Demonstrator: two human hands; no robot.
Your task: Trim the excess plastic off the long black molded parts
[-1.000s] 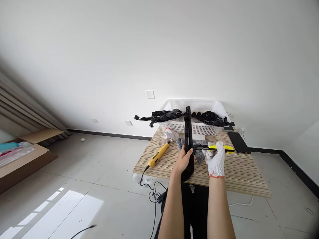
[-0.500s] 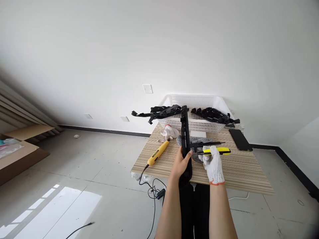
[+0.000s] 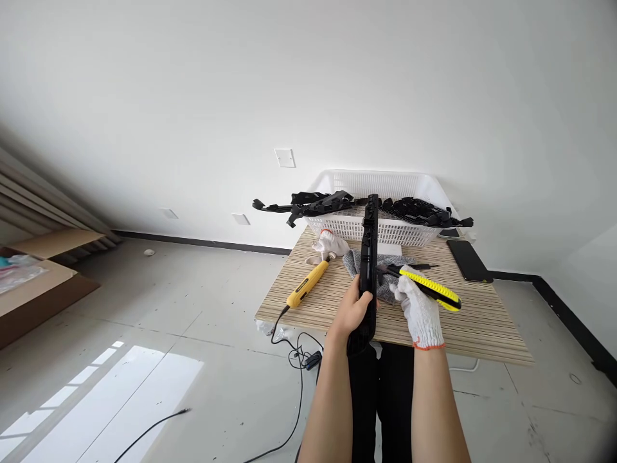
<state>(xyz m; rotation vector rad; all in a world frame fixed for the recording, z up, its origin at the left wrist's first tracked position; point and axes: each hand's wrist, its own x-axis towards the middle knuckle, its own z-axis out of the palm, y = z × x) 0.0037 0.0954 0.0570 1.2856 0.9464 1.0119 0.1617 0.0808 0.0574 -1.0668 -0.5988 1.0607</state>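
Note:
My bare left hand (image 3: 353, 310) grips the lower part of a long black plastic part (image 3: 369, 257), held upright above the near edge of the table. In my right hand (image 3: 415, 307), which wears a white knit glove, is a yellow and black utility knife (image 3: 431, 289). Its front end points left toward the side of the plastic part; whether the blade touches it I cannot tell. Behind both hands a grey cloth (image 3: 354, 260) lies on the table, with a dark slim tool (image 3: 424, 266) partly hidden by the knife.
A white plastic basket (image 3: 328, 225) with black plastic pieces (image 3: 419, 212) stands at the back of the wood-grain table (image 3: 482, 328). A yellow corded tool (image 3: 308, 283) lies left, beside a white glove (image 3: 330, 244). A black phone (image 3: 468, 260) is at right. Cables (image 3: 299, 360) hang below.
The plastic part has shifted slightly right in view. My right hand has turned the knife, so its handle end now tilts down to the right. The camera view has moved a little too.

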